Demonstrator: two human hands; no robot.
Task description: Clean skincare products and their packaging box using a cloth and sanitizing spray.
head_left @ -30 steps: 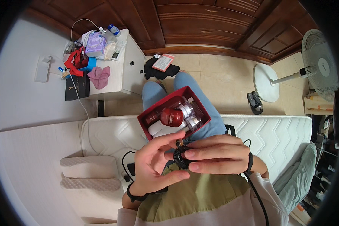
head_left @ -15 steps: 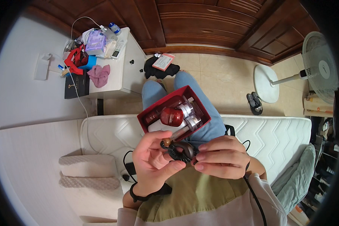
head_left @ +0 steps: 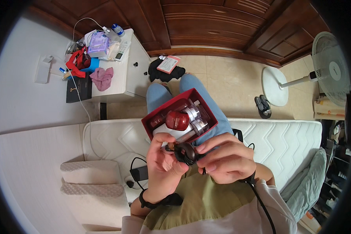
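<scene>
Both hands, left (head_left: 163,163) and right (head_left: 226,160), are pinching a black coil (head_left: 184,153) together above the red box (head_left: 152,117).

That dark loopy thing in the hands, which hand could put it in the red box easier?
Probably the left hand: it lies closer to the red box and already grips the dark looped thing. The right hand sits farther back.
</scene>
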